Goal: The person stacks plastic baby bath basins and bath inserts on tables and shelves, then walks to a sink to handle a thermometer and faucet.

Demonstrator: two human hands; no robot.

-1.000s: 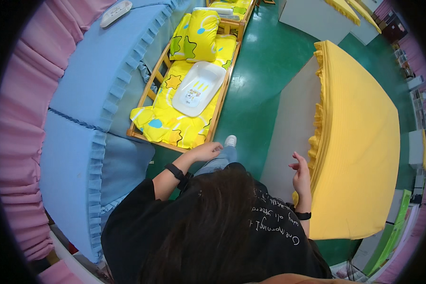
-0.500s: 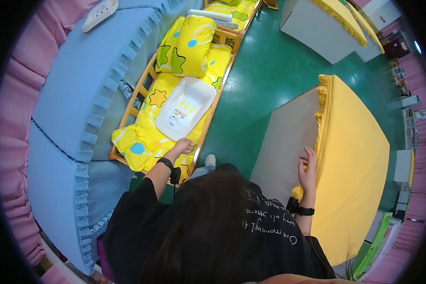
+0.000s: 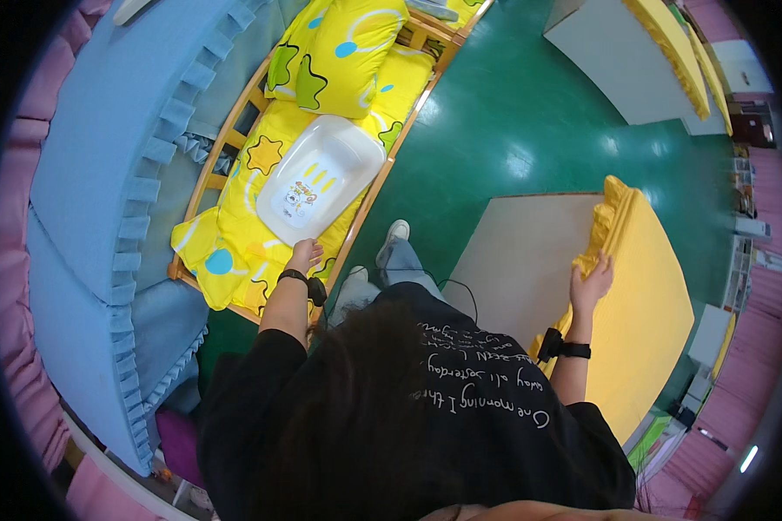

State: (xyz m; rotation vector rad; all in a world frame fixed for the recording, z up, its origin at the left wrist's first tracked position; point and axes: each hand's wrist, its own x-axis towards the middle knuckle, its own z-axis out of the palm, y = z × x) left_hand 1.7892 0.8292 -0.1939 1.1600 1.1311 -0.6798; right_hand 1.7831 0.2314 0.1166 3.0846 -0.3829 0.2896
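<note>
My left hand [image 3: 305, 255] hangs by the near end of a white plastic basin [image 3: 278, 187], its fingers loosely apart and nothing visible in them. The basin, printed inside with small yellow shapes, rests on the bright yellow star-patterned bedding [image 3: 235, 227] of a low wooden cot [image 3: 378, 184]. My right hand [image 3: 592, 282] rests on the frilled edge of a plain yellow cloth cover [image 3: 639, 304], fingers spread. This cover lies over a grey-sided piece of furniture [image 3: 521, 252] to my right. Each wrist wears a dark band with a small black device.
Yellow pillows [image 3: 343, 56] lie at the cot's far end. On the left stand units under blue frilled covers [image 3: 82, 174], beside pink curtains [image 3: 26, 243]. Green floor [image 3: 460, 122] runs between the cot and the grey furniture. Another yellow-topped unit [image 3: 621, 65] stands farther off. A black cable [image 3: 469, 295] hangs beside me.
My right hand has come down onto the edge of the yellow cover. My left hand has opened near the basin. The view has shifted, and more of my legs and feet shows.
</note>
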